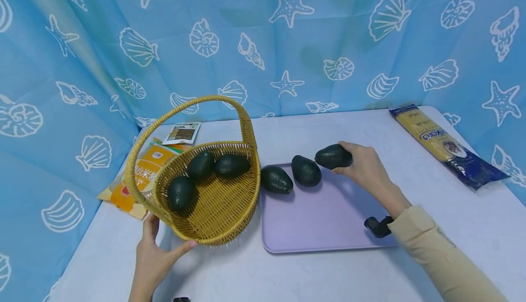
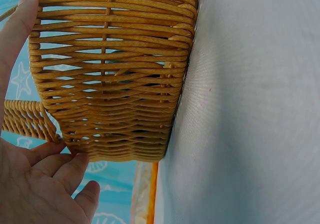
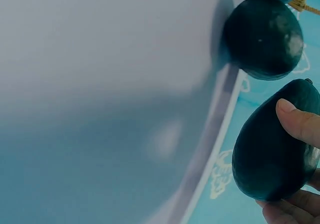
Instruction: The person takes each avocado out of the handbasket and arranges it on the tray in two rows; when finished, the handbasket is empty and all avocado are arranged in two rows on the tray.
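Observation:
My right hand (image 1: 365, 167) grips a dark green avocado (image 1: 334, 156) above the back edge of the lilac tray (image 1: 324, 229). In the right wrist view the thumb lies on one side of this avocado (image 3: 275, 144), with fingers under the other. Two more avocados, one in the middle (image 1: 306, 171) and one at the left (image 1: 276, 180), lie at the tray's back left. My left hand (image 1: 158, 254) holds the rim of the wicker basket (image 1: 222, 235), thumb in front and fingers by the handle's base, as the left wrist view shows. Inside the basket are three avocados (image 1: 181, 193).
The tall basket handle (image 1: 137, 156) arches over the basket's left side. Orange food packets (image 1: 144, 174) and a small white-and-brown sachet (image 1: 182, 133) lie behind and left of it. A pasta bag (image 1: 445, 144) lies at the back right. A shell-print curtain (image 1: 279, 55) hangs behind the table.

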### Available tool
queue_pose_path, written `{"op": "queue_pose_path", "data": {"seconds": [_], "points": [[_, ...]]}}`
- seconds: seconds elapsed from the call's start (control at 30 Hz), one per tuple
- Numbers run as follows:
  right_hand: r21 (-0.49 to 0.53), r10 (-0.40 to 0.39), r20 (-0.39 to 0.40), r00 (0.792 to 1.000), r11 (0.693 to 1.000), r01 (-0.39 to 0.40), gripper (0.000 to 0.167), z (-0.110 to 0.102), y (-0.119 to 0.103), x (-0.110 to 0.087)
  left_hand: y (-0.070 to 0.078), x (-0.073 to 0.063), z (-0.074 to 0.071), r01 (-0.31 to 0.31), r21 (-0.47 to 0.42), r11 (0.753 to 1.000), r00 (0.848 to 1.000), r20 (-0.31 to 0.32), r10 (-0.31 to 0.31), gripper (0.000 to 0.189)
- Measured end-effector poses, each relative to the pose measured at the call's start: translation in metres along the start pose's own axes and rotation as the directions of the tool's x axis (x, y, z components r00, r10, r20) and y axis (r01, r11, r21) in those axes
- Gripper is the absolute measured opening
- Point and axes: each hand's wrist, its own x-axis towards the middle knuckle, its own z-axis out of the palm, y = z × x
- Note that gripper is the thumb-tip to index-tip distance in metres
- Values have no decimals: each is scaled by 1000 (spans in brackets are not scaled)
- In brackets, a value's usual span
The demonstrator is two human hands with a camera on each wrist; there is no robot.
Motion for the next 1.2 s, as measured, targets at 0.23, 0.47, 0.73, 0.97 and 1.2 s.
{"op": "queue_pose_path", "data": {"seconds": [0.23, 0.47, 0.73, 0.97, 1.2], "points": [[-35, 20, 27, 999, 999, -19, 73, 7, 9, -5, -1, 0, 0, -11, -2, 1000, 1000, -5, 11, 113], [-50, 50, 68, 996, 998, -47, 75, 13, 15, -6, 0, 0, 0, 1, -2, 1000, 1000, 1, -1, 113], [-39, 71, 85, 994, 997, -68, 77, 16, 15, -5, 0, -1, 0, 13, 5, 1000, 1000, 6, -13, 114], [1, 103, 132, 986, 995, -104, 84, 13, 10, -4, 0, 0, 0, 10, -2, 1000, 1000, -1, -10, 113], [30, 95, 122, 988, 995, -100, 83, 7, 7, -5, -1, 0, 1, 8, -1, 1000, 1000, -2, -8, 114]]}}
